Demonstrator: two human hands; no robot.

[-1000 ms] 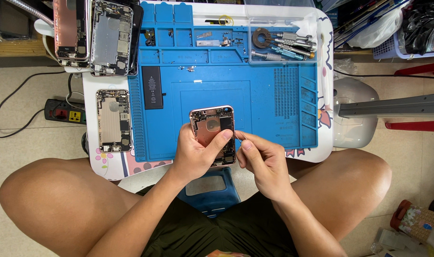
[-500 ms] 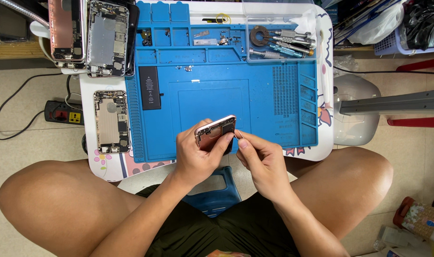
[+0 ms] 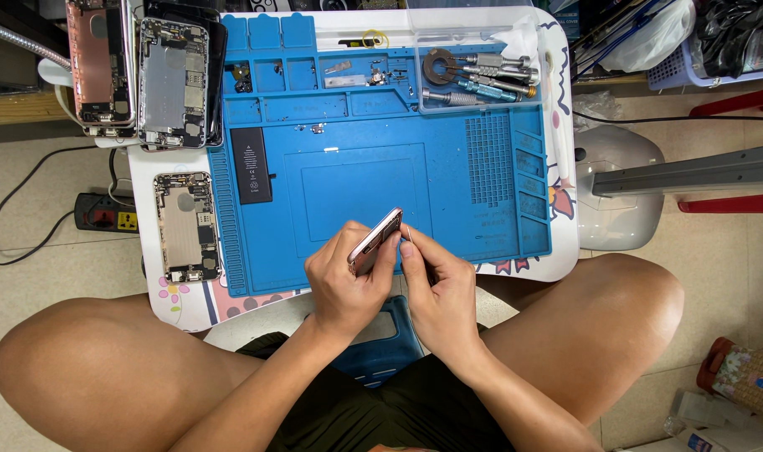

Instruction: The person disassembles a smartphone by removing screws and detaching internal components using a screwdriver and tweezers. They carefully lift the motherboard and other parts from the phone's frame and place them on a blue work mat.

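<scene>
Across the small white table [image 3: 174, 311] lies a blue repair mat [image 3: 448, 134], filling the upper middle of the frame. Near the lower centre, the left hand [image 3: 348, 289] grasps a pink phone body [image 3: 375, 241], tilted on its edge over the mat. The right hand [image 3: 438, 289] pinches at its right side. A black battery [image 3: 251, 164] lies on the mat at the left.

Your two hands, the left hand [image 3: 346, 280] and the right hand [image 3: 438, 289], are bare: no gloves, no rings, no watch and no bracelet on the wrists. Your forearms are also uncovered, so no sleeves show in the view. You wear dark shorts [image 3: 348, 418], almost black with a little green tone, and your thighs and knees are bare
</scene>
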